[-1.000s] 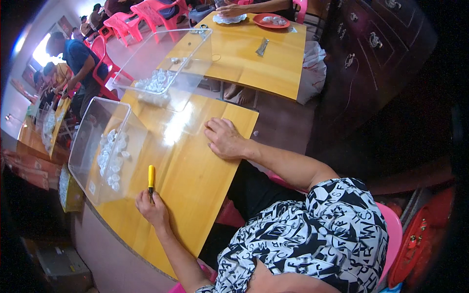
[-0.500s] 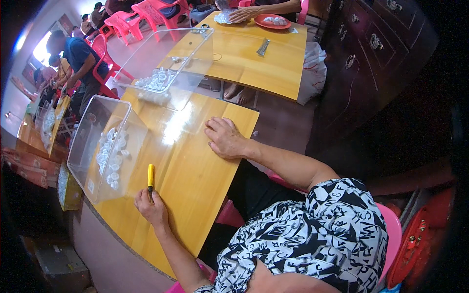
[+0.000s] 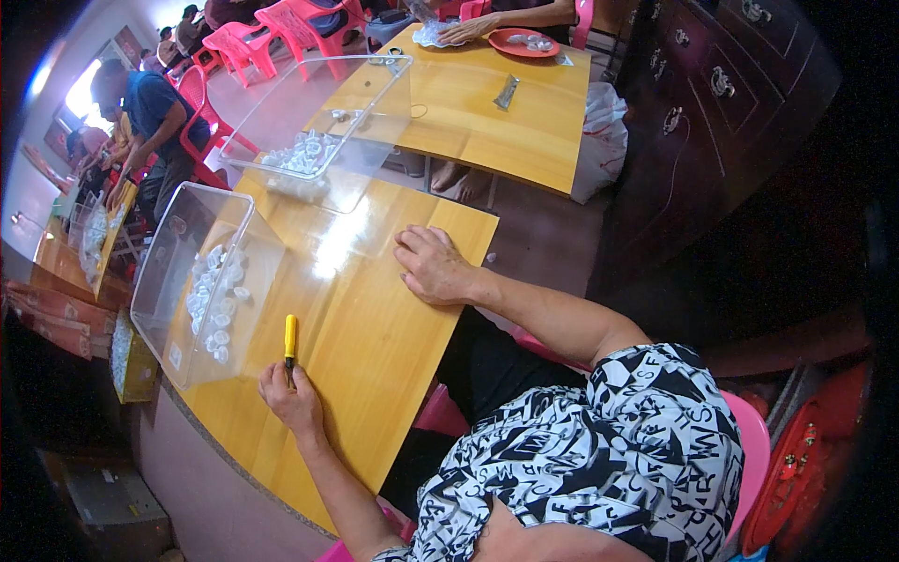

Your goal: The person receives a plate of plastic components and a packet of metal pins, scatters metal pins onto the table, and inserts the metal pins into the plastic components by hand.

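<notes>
One slim tool (image 3: 291,335) — bright yellow handle, straight and smooth-looking, dark toward the near end — lies over the wooden table (image 3: 356,347), just beside the clear box (image 3: 222,191) of whitish translucent pieces (image 3: 219,314); the left hand (image 3: 292,398) has its fingers closed on the dark end, hiding its tip; the right hand (image 3: 434,267) rests curled near the table's edge — whether it holds anything, I cannot tell.

Taking the tool (image 3: 291,339) in the left hand (image 3: 292,398) on the near surface (image 3: 351,375) as centre, a bin (image 3: 171,272) holding small parts (image 3: 221,321) stands at ten o'clock, the right hand (image 3: 435,267) at two. A second bin (image 3: 367,116) sits at twelve.
</notes>
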Demonstrator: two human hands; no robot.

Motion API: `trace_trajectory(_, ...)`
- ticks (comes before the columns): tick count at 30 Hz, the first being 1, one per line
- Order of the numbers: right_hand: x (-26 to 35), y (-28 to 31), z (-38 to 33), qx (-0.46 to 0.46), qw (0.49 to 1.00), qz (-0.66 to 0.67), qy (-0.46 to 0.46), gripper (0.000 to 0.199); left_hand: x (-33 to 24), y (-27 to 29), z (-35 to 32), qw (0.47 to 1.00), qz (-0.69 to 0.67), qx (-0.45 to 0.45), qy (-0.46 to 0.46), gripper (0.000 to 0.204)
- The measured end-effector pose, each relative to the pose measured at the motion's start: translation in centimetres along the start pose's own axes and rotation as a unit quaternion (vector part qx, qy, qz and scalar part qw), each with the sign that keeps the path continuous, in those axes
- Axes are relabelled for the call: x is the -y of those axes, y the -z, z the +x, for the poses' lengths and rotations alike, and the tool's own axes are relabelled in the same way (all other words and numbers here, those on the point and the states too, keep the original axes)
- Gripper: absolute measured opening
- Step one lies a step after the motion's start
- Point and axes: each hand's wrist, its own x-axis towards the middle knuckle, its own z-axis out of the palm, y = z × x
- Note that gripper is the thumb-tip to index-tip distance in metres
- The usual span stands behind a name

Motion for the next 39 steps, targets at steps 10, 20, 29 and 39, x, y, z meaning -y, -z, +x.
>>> trace_trajectory(10, 0.13, 0.1, -0.09, 0.014, 1.0, -0.007, -0.007, 0.041, -0.06, 0.1, -0.02, 1.0, -0.003, 0.001, -0.001, 0.02)
trace_trajectory(20, 0.15, 0.31, -0.06, 0.014, 1.0, -0.002, -0.002, 0.041, 0.18, -0.09, -0.08, 1.0, 0.005, 0.001, 0.002, 0.02)
trace_trajectory(29, 0.28, 0.38, -0.02, 0.011, 1.0, -0.002, -0.001, 0.042, 0.12, 0.02, -0.1, 1.0, 0.0, 0.001, 0.006, 0.019)
trace_trajectory(39, 0.14, 0.15, -0.06, 0.001, 1.0, -0.007, 0.001, 0.04, 0.31, -0.07, -0.14, 1.0, -0.007, 0.003, 0.023, 0.017)
